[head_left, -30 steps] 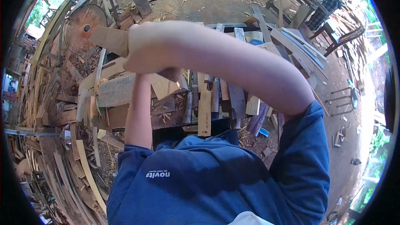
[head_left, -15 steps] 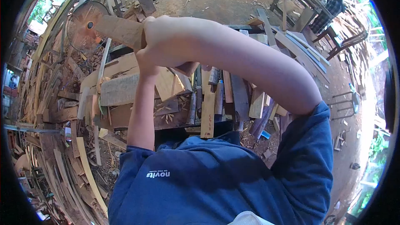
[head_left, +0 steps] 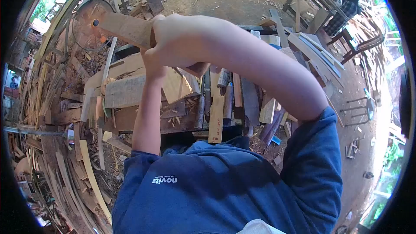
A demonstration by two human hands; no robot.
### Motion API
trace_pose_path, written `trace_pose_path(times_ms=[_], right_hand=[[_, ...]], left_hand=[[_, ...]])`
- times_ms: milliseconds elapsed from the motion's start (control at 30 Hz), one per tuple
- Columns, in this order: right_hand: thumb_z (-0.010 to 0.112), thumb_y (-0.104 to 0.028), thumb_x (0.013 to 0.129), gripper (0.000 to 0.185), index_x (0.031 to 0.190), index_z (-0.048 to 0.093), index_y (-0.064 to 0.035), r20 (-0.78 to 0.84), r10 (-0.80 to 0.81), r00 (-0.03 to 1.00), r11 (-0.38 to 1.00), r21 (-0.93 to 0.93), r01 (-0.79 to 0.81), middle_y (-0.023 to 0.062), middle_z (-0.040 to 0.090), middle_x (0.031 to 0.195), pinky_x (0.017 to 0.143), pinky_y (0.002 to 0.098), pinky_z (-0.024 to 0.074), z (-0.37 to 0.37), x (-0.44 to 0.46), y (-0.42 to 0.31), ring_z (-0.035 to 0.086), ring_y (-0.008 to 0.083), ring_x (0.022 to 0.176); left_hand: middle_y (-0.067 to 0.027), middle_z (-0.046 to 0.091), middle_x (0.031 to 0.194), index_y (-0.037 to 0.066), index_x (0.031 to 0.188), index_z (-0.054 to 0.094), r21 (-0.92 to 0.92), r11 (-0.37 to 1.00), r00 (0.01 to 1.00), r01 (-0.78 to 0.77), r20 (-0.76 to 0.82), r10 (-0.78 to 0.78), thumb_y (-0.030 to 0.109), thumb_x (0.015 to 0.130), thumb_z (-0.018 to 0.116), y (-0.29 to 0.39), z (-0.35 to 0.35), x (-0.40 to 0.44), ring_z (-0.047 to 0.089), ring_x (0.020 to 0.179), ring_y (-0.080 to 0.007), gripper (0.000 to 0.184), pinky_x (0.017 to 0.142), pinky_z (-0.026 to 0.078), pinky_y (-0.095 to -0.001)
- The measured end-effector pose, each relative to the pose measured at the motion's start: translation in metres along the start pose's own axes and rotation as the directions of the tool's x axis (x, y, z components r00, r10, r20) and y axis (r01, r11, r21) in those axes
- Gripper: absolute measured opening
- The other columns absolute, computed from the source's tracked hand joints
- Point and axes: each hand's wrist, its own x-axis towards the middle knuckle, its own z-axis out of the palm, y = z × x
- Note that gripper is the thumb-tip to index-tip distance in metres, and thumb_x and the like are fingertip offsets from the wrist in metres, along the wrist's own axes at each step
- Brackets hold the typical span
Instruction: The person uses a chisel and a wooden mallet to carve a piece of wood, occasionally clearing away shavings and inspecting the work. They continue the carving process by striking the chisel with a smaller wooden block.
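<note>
A flat brown wooden board (head_left: 125,28) is raised above the bench, its broad end pointing to the upper left. My right hand (head_left: 167,34) reaches across my body and is closed around the board. Under it, my left hand (head_left: 152,58) meets the same board, its fingers mostly hidden behind the right hand and forearm. A reddish-brown wooden end (head_left: 197,68) shows below the right forearm; I cannot tell whether it belongs to the held board. Beneath my hands lie a pale wood block (head_left: 177,86) and a grey weathered plank (head_left: 125,92).
Chisel-like tools with round handles (head_left: 228,99) and a marked wooden strip (head_left: 216,121) lie on the bench. A fan (head_left: 93,39) stands at upper left. Scrap wood (head_left: 65,164) piles up on the left. Another person (head_left: 346,0) works at upper right, near a chair (head_left: 357,45).
The board's far end has shifted slightly up, while both hands keep their hold. My right elbow has drawn a little to the left.
</note>
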Motion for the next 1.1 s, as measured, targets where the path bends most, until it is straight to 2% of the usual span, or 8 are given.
trace_pose_path(times_ms=[33,100,133,533,600,700,1033,1100], right_hand=[[0.063,-0.023,0.071,0.047,0.107,0.061,0.0078,-0.033,0.055,0.998,0.998,-0.023,-0.056,0.0226,0.07,0.092,0.081,0.041,0.0556,-0.001,-0.002,-0.003,0.07,0.0335,0.091],[0.061,-0.028,0.074,0.049,0.107,0.061,0.0084,0.039,-0.028,0.999,0.995,-0.098,0.031,0.0219,0.069,0.087,0.069,0.0409,0.0558,-0.012,0.003,-0.004,0.069,0.0305,0.077],[0.06,-0.034,0.078,0.051,0.106,0.061,0.0091,0.108,-0.105,0.989,0.977,-0.175,0.123,0.0213,0.069,0.082,0.057,0.0408,0.056,-0.015,0.005,-0.004,0.069,0.0275,0.063],[0.058,-0.034,0.079,0.046,0.093,0.067,0.0087,-0.137,-0.109,0.985,0.991,-0.093,0.097,0.0219,0.069,0.084,0.058,0.0406,0.0566,0.012,0.018,0.014,0.069,0.0277,0.065],[0.058,-0.033,0.08,0.046,0.097,0.066,0.0082,0.034,-0.108,0.994,0.979,-0.168,0.112,0.0229,0.069,0.086,0.064,0.0399,0.0574,0.0,0.014,0.004,0.07,0.0287,0.072],[0.058,-0.033,0.08,0.046,0.098,0.066,0.0079,0.021,-0.112,0.993,0.982,-0.149,0.114,0.0228,0.069,0.086,0.064,0.0398,0.0574,0.002,0.012,0.003,0.07,0.0286,0.072],[0.058,-0.033,0.08,0.045,0.101,0.064,0.0063,-0.002,-0.147,0.989,0.978,-0.152,0.145,0.0224,0.068,0.083,0.064,0.0395,0.0574,0.014,0.01,0.004,0.07,0.0281,0.073],[0.058,-0.033,0.08,0.044,0.098,0.064,0.0065,0.035,-0.122,0.992,0.973,-0.192,0.126,0.0213,0.067,0.082,0.063,0.0382,0.056,0.013,0.015,0.001,0.069,0.0269,0.072]], left_hand=[[-0.0082,0.064,0.089,-0.002,0.102,0.062,0.005,1.0,1.0,0.004,-0.001,-0.004,0.016,0.093,0.062,-0.002,-0.004,-0.003,0.061,0.075,-0.0163,0.02,0.07,0.051,-0.0321],[-0.0059,0.061,0.067,-0.001,0.089,0.063,-0.401,0.816,0.908,0.416,0.138,-0.395,0.008,0.087,0.064,-0.005,-0.015,-0.009,0.058,0.055,-0.0117,0.009,0.051,0.047,-0.0276],[-0.0059,0.061,0.067,-0.001,0.089,0.063,-0.401,0.816,0.908,0.417,0.139,-0.396,0.008,0.087,0.064,-0.006,-0.015,-0.01,0.058,0.055,-0.0117,0.009,0.051,0.047,-0.0276],[-0.0029,0.055,0.054,0.003,0.07,0.057,-0.401,0.841,0.931,0.364,0.153,-0.331,0.002,0.081,0.062,0.006,-0.015,-0.003,0.049,0.041,-0.0087,0.012,0.036,0.035,-0.023],[-0.0026,0.056,0.055,0.004,0.07,0.058,-0.364,0.902,0.971,0.231,0.144,-0.191,0.003,0.081,0.062,0.005,-0.017,-0.005,0.05,0.041,-0.0077,0.012,0.035,0.035,-0.023],[-0.0031,0.055,0.055,0.003,0.07,0.057,-0.361,0.798,0.875,0.482,0.17,-0.452,0.001,0.08,0.062,0.011,-0.017,-0.007,0.05,0.043,-0.0082,0.011,0.037,0.036,-0.0231],[-0.0025,0.055,0.056,0.003,0.074,0.057,-0.395,0.824,0.884,0.405,0.399,-0.244,0.003,0.083,0.065,-0.025,-0.018,-0.001,0.053,0.048,-0.0086,0.011,0.043,0.041,-0.0226],[-0.0012,0.055,0.055,0.004,0.074,0.06,-0.073,0.954,0.953,-0.292,-0.103,0.284,0.008,0.085,0.067,-0.043,0.009,0.008,0.052,0.047,-0.0079,0.014,0.042,0.04,-0.022]])
